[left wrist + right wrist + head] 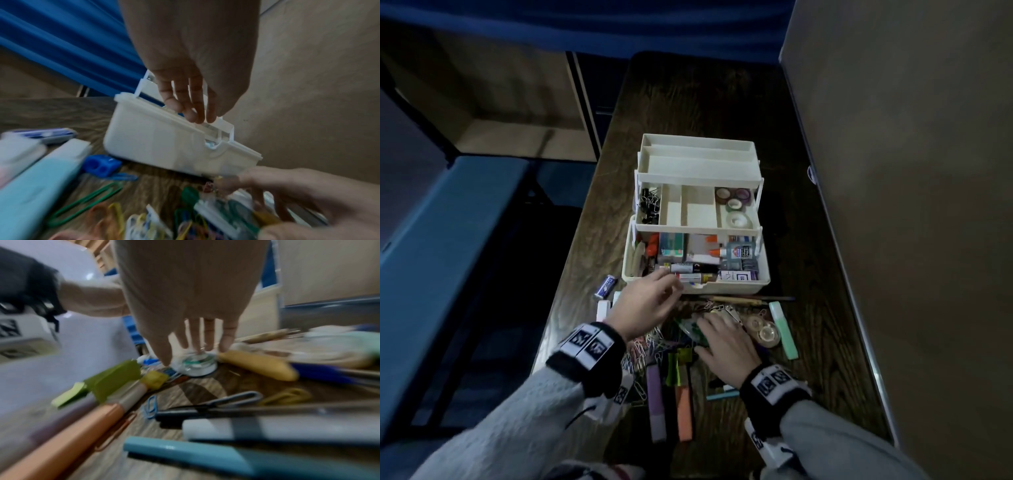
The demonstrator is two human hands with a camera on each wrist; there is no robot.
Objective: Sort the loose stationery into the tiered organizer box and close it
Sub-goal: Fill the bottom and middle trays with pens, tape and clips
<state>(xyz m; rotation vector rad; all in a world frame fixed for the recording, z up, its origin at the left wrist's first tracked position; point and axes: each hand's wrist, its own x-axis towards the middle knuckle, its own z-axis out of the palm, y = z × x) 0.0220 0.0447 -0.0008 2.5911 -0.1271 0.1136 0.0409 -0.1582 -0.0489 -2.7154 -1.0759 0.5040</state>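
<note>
Neither hand grips anything. Left hand (643,305) hangs with relaxed, straight fingers (197,104) over the near left rim of the box (697,219), close to it; contact cannot be told. Right hand (726,342) lies flat with spread fingers (207,335) on the loose pile; its fingertips touch a clear tape dispenser (195,366).

The box stands open in the middle of the table (808,274), its tiers stepped toward the far side. Its middle tray holds black binder clips (649,205) at the left and tape rolls (734,202) at the right. The bottom part holds glue bottles (739,251) and small packs.

Near the box lie coloured paper clips (643,353), a purple highlighter (655,404), an orange highlighter (684,414) and a mint highlighter (786,332) at the right. A blue sharpener (100,165) lies just beside the box's near left corner.
</note>
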